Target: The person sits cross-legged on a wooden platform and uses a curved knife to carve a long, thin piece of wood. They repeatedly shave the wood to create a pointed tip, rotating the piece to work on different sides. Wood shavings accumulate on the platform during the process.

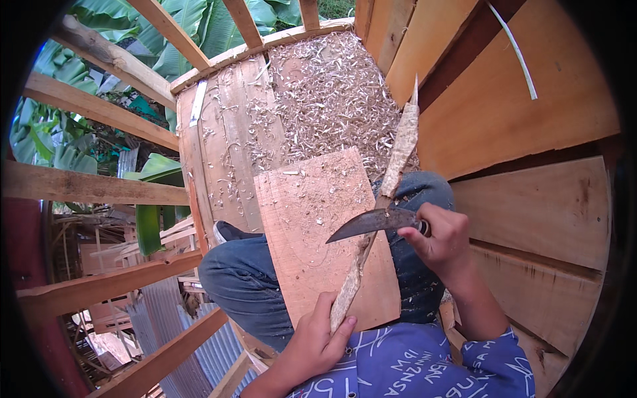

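Blue cloth printed with white markings, a shirt (411, 365), lies nearest, covering the person's front above a pair of dark denim trousers (244, 270). The person's left hand (322, 339) grasps the near end of a long wooden stick (403, 142), thumb on one side and fingers on the other. From that grip the stick slants up and to the right, over the lap, to a slender, sharp point beside the wall. Its surface is pale, flaky and mottled, browner and narrower about the middle, with slight bends along its length.

The person's right hand (443, 237) is clenched round the handle of a knife (363, 224). The dark, stained metal blade, broad and tapering to a point at the left, crosses over the middle of the stick; whether it touches the wood cannot be told.

Beneath both, a flat rectangular board (318, 225) rests on the legs, its reddish, grained face dusted with crumbs and small chips. Beyond it, the corner enclosed by wall planks (511, 126) and a low edging holds a thick spread of curled, pale shavings (338, 93), thinning leftward over rough floorboards (225, 159). On the left, squared wooden rails (99, 184) stand before broad green leaves (73, 129) and ribbed corrugated sheets (159, 325).
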Tool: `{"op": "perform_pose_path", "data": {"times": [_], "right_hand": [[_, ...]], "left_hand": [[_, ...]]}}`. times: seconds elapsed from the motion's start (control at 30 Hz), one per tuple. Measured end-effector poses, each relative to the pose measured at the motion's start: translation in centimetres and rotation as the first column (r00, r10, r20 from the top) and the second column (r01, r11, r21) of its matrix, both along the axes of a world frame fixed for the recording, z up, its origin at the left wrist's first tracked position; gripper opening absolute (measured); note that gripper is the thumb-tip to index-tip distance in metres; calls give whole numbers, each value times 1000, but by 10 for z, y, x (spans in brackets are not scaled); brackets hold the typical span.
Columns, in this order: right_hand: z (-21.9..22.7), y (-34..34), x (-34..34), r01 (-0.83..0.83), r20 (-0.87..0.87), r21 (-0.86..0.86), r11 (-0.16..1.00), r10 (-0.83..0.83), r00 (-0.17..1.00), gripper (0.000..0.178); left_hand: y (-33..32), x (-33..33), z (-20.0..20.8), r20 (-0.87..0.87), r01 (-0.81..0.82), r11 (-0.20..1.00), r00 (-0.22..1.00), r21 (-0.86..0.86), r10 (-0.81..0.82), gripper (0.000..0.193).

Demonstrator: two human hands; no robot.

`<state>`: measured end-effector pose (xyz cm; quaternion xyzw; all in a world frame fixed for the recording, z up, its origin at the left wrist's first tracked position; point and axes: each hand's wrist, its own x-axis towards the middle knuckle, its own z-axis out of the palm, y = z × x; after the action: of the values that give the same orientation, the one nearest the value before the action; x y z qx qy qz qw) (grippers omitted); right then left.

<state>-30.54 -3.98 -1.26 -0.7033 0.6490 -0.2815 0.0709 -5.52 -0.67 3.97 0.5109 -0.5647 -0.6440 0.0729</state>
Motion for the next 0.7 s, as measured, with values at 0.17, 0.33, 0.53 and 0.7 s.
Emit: {"op": "perform_pose_path", "data": {"times": [0.17, 0.33, 0.53, 0.7], "right_hand": [[9, 5, 13, -114, 73, 1, 993, 114, 991, 50], [8, 5, 6, -85, 120, 23, 996, 82, 989, 51], [9, 13, 15, -290, -21, -22, 957, 289, 957, 52], [9, 5, 11, -221, 87, 20, 975, 219, 972, 54]], "left_hand": [[5, 3, -3, -52, -15, 997, 999, -77, 11, 28], [9, 2, -2, -45, -6, 998, 999, -56, 4, 24], [10, -1, -8, -84, 6, 994, 996, -113, -15, 29], [6, -3, -2, -89, -16, 1000, 996, -24, 13, 21]]}}
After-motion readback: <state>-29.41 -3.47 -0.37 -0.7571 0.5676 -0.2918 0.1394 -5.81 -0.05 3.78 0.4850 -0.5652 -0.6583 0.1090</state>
